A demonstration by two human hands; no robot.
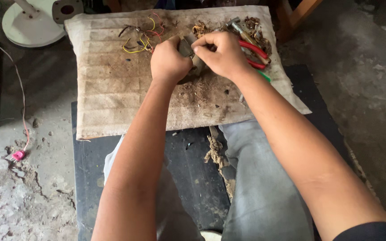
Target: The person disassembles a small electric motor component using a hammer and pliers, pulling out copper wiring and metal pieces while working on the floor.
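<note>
Knees: my grey trousers (264,187) sit closest, under both forearms.
Hands: left hand (168,60) and right hand (222,56) both pinch 1 small dark part (188,48), held between them.
Surface: dirty cloth (108,85) lies beneath; red-handled pliers (253,51) just right, coloured wires (141,35) just left.

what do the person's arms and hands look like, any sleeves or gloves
Both hands are bare: no gloves, rings or watch show on the left hand or the right hand. Forearms are bare too. A dark short sleeve edge shows on the right upper arm only.
</note>
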